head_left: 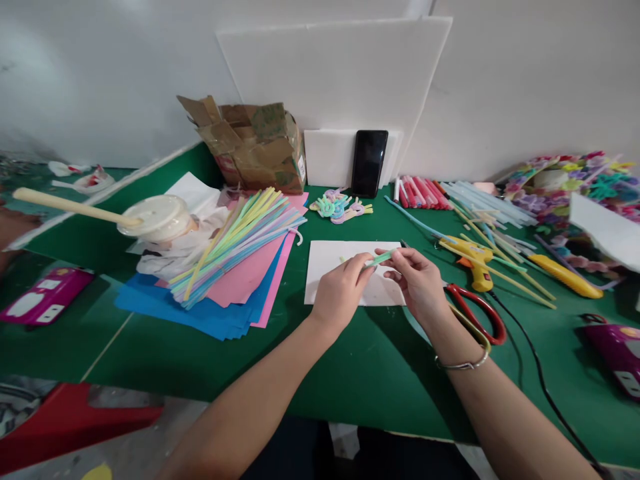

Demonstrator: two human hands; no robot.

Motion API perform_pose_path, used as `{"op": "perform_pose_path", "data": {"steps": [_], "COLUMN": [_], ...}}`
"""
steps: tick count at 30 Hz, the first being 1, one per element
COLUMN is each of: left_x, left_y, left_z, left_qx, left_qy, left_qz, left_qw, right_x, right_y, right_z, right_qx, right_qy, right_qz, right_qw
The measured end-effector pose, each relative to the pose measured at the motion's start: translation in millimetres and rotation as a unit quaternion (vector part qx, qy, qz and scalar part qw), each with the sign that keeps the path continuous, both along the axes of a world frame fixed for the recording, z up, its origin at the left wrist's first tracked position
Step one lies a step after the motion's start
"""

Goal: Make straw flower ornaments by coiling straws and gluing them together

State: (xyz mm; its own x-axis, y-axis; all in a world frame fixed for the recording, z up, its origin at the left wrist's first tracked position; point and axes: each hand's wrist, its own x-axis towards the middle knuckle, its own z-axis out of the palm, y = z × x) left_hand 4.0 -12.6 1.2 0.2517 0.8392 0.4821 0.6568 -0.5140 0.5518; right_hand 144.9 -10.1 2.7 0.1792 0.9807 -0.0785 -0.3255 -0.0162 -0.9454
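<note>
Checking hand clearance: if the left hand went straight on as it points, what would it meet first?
Likely the right hand: its fingers are at the far end of the green strip in the left hand. Depth is hard to judge from this single view.

The left hand (343,287) and right hand (423,277) cover parts of the green strip (381,259) between them and of the white sheet (317,280) beneath. Toward four o'clock, most of the blades of the red-handled scissors (495,320) are hidden by the right hand. Between three and four, the purple box (613,350) is cut off by the right edge; at eight, the red stool (100,417) by the left. Toward eleven, the label (301,165) is too small to read.
</note>
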Motion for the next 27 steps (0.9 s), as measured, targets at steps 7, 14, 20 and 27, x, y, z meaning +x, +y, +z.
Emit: {"op": "perform_pose_path", "data": {"steps": [7,14,20,27], "left_x": [-1.8,-3.3,-4.8,-5.5], "left_y": [-0.5,-0.9,2.0,3.8], "left_z": [-1.0,4.2,2.5,1.4], "left_qx": [0.080,0.114,0.157,0.209], "left_qy": [0.016,-0.013,-0.001,0.007], "left_qz": [-0.024,-0.037,-0.040,-0.034], "left_qw": [0.996,0.993,0.987,0.977], "right_x": [-1.5,-1.0,-1.1,-1.1], "right_y": [0.7,0.2,0.9,-0.1], "right_z": [1.0,2.0,2.0,3.0], "right_qx": [-0.014,-0.018,-0.017,0.001], "right_qy": [0.036,0.044,0.048,0.022], "right_qz": [-0.031,-0.028,-0.027,-0.039], "right_qw": [0.999,0.998,0.998,0.999]}}
